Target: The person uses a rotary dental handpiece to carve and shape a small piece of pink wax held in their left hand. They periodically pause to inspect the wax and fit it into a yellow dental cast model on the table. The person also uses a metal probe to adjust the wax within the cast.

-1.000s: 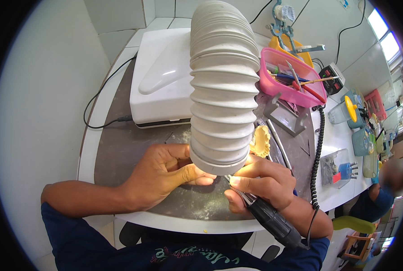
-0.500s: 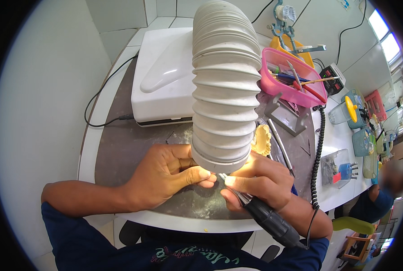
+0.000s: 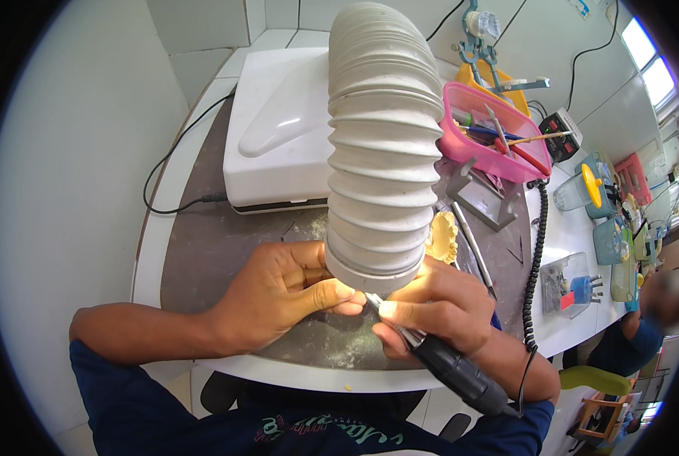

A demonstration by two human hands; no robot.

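Observation:
My right hand [image 3: 446, 304] grips a rotary handpiece [image 3: 457, 372] with a black body and a silver metal nose; its tip points up and left toward my other fingers. My left hand [image 3: 290, 292] is closed in a pinch just left of that tip. Whatever small piece it may hold is hidden by the fingers and the hose. Right above both hands hangs the mouth of a wide, ribbed white suction hose [image 3: 381, 167], covering part of the fingertips. A yellowish dental cast [image 3: 441, 237] lies behind my right hand.
A white box-shaped machine [image 3: 279, 129] stands behind the hose. To the right are a pink basket of tools [image 3: 491, 137], a grey handpiece stand [image 3: 484, 197], a coiled black cord [image 3: 541, 258] and a clear box [image 3: 567, 285]. Pale dust lies on the grey tabletop [image 3: 218, 289]. Another person sits far right.
The handpiece's nose has shifted very slightly in my right hand, near the left fingertips. Otherwise both hands keep their places under the hose.

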